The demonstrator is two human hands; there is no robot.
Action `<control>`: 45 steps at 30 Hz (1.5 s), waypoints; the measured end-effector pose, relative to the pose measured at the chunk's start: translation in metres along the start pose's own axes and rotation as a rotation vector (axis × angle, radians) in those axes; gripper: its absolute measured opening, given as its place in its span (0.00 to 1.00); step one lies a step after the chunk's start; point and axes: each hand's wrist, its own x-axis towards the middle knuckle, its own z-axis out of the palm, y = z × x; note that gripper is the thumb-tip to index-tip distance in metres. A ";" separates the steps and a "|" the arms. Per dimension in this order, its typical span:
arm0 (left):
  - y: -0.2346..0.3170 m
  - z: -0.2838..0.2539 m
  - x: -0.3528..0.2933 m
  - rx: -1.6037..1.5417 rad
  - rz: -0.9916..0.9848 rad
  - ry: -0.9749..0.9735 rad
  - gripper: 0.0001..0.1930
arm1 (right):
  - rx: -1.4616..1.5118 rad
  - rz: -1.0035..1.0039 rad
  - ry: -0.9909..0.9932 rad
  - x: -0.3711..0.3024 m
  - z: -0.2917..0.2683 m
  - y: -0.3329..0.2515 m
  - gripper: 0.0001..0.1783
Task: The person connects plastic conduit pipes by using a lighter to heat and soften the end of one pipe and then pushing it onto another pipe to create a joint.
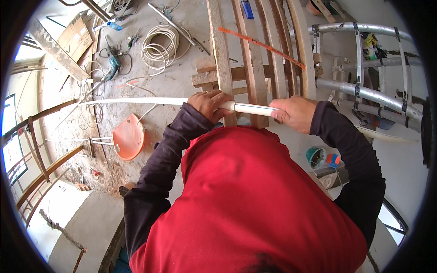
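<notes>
A long white plastic pipe (150, 100) runs across in front of me, its far end reaching out to the left. My left hand (209, 104) is closed around it, right beside a slightly wider white sleeve (229, 106) on the pipe. On the other side of that sleeve, a length of white pipe with a thin blue stripe (255, 109) leads into my right hand (295, 113). The right thumb and fingers pinch this striped length. Both hands are just above the near ends of several wooden beams (251, 82).
An orange-red strip (261, 46) lies across the beams. A metal ladder (371, 93) stands at the right, with a green bucket (316, 157) below. On the floor at left are a coiled pale hose (160, 48), a power drill (113, 63) and an orange basin-like thing (129, 138).
</notes>
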 end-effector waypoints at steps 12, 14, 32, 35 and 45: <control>0.012 -0.005 0.015 -0.044 0.023 -0.162 0.18 | -0.008 -0.030 0.039 -0.003 0.005 -0.002 0.16; 0.021 0.000 0.022 0.029 -0.033 -0.234 0.17 | -0.028 -0.039 0.044 -0.003 0.005 -0.002 0.16; -0.004 -0.010 0.003 0.169 -0.170 -0.246 0.10 | 0.013 0.024 0.004 -0.006 0.007 -0.007 0.16; -0.007 -0.005 0.003 0.206 -0.159 -0.247 0.10 | -0.001 0.076 -0.019 -0.007 0.004 -0.011 0.17; -0.011 0.003 -0.002 0.214 -0.157 -0.153 0.08 | -0.072 0.108 0.062 -0.012 0.009 -0.018 0.14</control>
